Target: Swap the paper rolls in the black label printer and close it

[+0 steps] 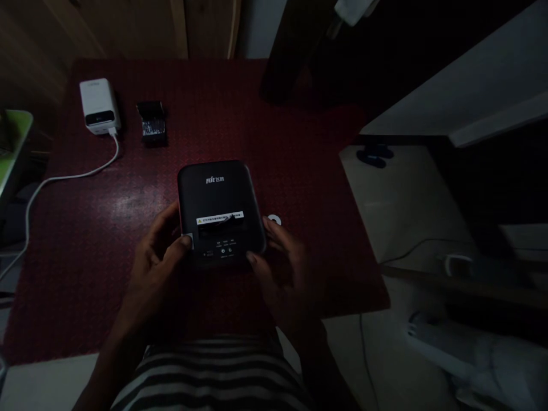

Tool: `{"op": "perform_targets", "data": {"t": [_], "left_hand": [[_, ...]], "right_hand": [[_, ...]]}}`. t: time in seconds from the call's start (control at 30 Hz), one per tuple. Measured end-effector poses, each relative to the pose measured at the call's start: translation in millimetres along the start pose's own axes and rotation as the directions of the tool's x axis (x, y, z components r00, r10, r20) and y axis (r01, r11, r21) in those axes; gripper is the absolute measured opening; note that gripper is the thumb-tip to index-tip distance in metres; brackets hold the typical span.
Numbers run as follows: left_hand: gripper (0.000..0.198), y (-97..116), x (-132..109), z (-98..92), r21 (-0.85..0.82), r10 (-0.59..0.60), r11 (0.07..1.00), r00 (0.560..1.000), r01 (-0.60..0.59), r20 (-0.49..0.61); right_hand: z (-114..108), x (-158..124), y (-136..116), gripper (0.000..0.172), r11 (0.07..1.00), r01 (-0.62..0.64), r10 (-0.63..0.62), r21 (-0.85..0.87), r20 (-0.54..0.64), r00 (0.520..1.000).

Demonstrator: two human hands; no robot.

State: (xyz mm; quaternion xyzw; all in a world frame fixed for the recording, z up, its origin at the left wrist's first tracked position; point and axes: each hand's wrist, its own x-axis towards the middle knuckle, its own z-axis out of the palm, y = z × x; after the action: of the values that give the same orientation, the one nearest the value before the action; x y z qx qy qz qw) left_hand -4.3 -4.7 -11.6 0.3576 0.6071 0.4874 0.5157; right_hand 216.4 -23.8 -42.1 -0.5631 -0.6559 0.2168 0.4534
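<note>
A black box-shaped machine point(218, 197) with white lettering, a yellow-white warning strip and a slot on top stands in the middle of a dark red table point(299, 171). My left hand point(160, 251) grips its near left corner, thumb resting on the top edge. My right hand point(280, 257) clasps the near right side, fingers curled against it. A small white round object point(274, 220) lies on the table just right of the machine, beside my right fingers.
A white power bank point(98, 107) with a white cable point(64, 177) sits at the far left. A small black item point(151, 121) lies beside it. A pale lower surface point(406, 200) with cords is to the right. The room is dim.
</note>
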Motion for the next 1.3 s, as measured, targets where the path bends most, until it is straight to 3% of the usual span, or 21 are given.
{"op": "perform_targets", "data": {"t": [0.3, 0.47, 0.57, 0.67, 0.73, 0.8, 0.87, 0.93, 0.97, 1.07, 1.3], "left_hand": [[0.054, 1.5, 0.4, 3.9, 0.009, -0.029, 1.000, 0.997, 0.030, -0.068], [0.060, -7.1, 0.2, 5.1, -0.007, -0.032, 0.999, 0.998, 0.032, -0.051], [0.058, -19.1, 1.8, 1.2, 0.006, 0.054, 0.999, 0.998, -0.054, -0.033], [0.055, -30.2, 4.9, -3.4, 0.053, 0.154, 0.987, 0.988, -0.153, -0.020], [0.053, -36.2, 7.1, -5.3, 0.078, 0.229, 0.971, 0.973, -0.227, -0.011], [0.053, -41.1, 8.9, -5.9, 0.086, 0.299, 0.950, 0.954, -0.299, 0.003], [0.055, -44.7, 10.2, -5.7, 0.083, 0.342, 0.936, 0.940, -0.342, 0.017], [0.056, -46.5, 10.8, -5.2, 0.085, 0.360, 0.929, 0.932, -0.361, 0.027], [0.056, -46.6, 11.0, -5.0, 0.091, 0.365, 0.926, 0.930, -0.366, 0.033], [0.056, -44.1, 10.9, -3.9, 0.095, 0.376, 0.921, 0.926, -0.379, 0.047], [0.056, -33.9, 8.5, -0.2, 0.074, 0.292, 0.953, 0.956, -0.293, 0.025]], "right_hand": [[3.9, -1.1, -1.2, 0.056, 0.975, -0.170, 0.173, 0.143, -0.011, 0.985], [-0.9, 3.2, -6.4, 0.052, 0.967, -0.226, 0.224, 0.119, 0.029, 0.974], [-11.0, 15.9, -12.1, 0.048, 0.988, -0.154, 0.153, 0.019, 0.037, 0.988], [-15.7, 44.5, -17.9, 0.034, 0.986, 0.094, -0.086, -0.135, 0.067, 0.994], [-9.4, 71.4, -22.1, 0.032, 0.943, 0.274, -0.240, -0.190, 0.184, 0.953], [3.9, 100.5, -29.4, 0.037, 0.903, 0.369, -0.261, -0.218, 0.405, 0.876], [19.2, 126.4, -42.0, 0.036, 0.862, 0.397, -0.105, -0.315, 0.655, 0.748], [31.3, 144.9, -58.3, 0.039, 0.810, 0.423, 0.062, -0.406, 0.776, 0.627], [35.3, 150.8, -66.4, 0.042, 0.787, 0.435, 0.118, -0.437, 0.800, 0.589], [41.1, 158.1, -83.9, 0.050, 0.748, 0.458, 0.179, -0.480, 0.811, 0.557], [49.8, 154.8, -74.3, 0.047, 0.725, 0.486, 0.110, -0.488, 0.779, 0.618]]}}
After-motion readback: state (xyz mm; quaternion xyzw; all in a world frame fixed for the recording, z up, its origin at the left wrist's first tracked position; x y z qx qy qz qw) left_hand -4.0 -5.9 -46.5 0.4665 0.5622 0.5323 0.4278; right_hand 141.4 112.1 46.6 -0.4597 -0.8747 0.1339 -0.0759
